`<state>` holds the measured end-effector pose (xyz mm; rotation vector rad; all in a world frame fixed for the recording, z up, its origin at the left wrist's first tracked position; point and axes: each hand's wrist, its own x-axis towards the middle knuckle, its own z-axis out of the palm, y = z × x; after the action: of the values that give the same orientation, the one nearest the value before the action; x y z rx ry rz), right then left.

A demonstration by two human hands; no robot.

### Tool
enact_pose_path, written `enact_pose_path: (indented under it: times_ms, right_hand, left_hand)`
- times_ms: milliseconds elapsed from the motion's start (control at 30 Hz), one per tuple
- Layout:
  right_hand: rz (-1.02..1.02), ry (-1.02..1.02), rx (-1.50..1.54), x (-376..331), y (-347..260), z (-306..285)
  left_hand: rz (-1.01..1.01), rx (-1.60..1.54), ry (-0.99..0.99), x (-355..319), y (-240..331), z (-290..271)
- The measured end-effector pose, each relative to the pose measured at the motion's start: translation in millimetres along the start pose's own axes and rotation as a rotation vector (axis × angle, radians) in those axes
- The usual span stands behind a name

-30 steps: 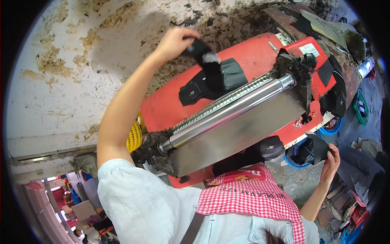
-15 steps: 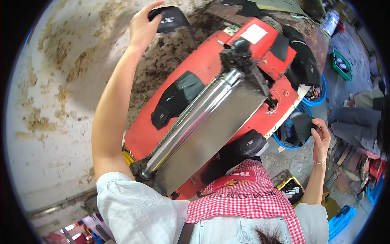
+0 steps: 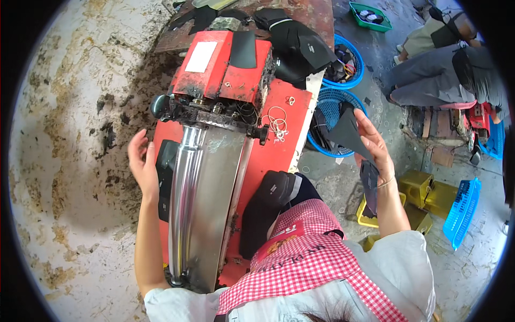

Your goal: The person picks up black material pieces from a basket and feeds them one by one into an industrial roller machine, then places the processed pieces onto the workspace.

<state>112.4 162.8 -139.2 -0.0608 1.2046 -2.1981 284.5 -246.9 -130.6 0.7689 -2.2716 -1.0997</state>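
My left hand is empty, its fingers apart, beside the red roller machine. Close to it, a stack of black cut pieces lies on the machine behind the shiny metal roller. My right hand grips a thin black sheet piece above a blue basket. A dark strip hangs below its fingers; whether it joins the sheet I cannot tell. More black pieces rest at the machine's front edge, against my apron.
Behind the machine, black pieces are heaped on a worn table. Another blue basket and a green basket stand on the floor. Yellow bins and a blue crate are at right. Another person is at far right.
The view has turned. My left hand has let go of the black piece it held and come back beside the roller. My right hand still holds a black sheet piece, now with fingers raised.
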Motion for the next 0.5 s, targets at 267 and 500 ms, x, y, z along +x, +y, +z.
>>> enact_pose_path:
  times_ms: [267, 500]
  right_hand:
    - [0.157, -0.239, 0.623, 5.7, 5.6, 16.0]
    - [0.349, -0.228, 0.877, 11.4, -8.3, 38.2]
  left_hand:
    - [-0.043, -0.477, -0.947, -117.3, 130.4, 86.1]
    - [0.105, -0.328, -0.550, -109.0, 126.2, 96.9]
